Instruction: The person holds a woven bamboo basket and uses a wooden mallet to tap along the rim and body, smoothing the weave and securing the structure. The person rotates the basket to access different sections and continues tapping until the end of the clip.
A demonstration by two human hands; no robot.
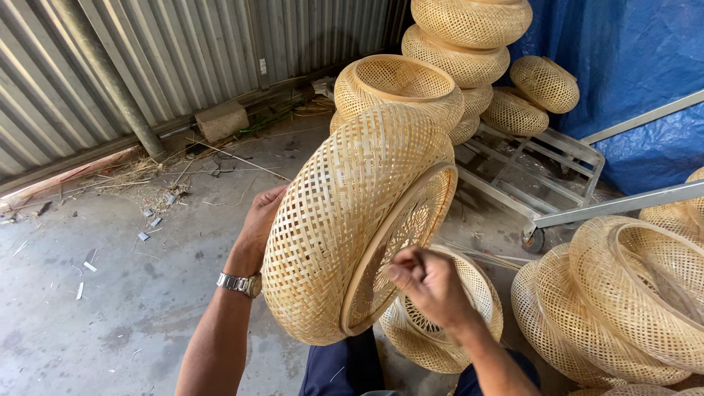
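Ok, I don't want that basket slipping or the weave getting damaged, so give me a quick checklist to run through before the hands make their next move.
1. Left hand supports the woven bamboo basket from behind: ok.
2. Right hand at the basket's rim, fingers pinched: ok; what it pinches, cannot tell.
3. Basket tilted on edge, opening facing the right hand: ok.
4. Second basket directly beneath, on the lap: cannot tell if touching.
5. Weave free of visible breaks on the facing side: ok.
6. Wristwatch apart from the weave: ok.
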